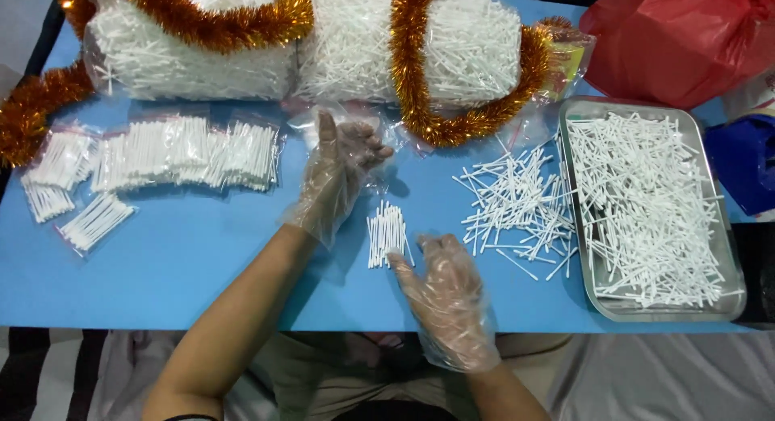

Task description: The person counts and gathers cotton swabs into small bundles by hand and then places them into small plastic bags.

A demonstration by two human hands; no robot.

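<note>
Head view: left hand [339, 167] is reaching open into clear bags [355, 126], right hand [448, 296] resting empty beside the bundle [386, 234]. Squaring its sticks first would be easing bagging.

We seem to be at a small hand-packing station, likely home piecework rather than a factory. We sit at a blue table [186, 268] on which a metal tray [581, 284] is heaped with loose white sticks [646, 203], beside rows of small filled clear bags [173, 150] and big bulk sacks [347, 41] draped with orange tinsel [416, 74]. We wear thin disposable gloves [448, 304], and a red plastic bag [678, 41] sits nearby.
</note>
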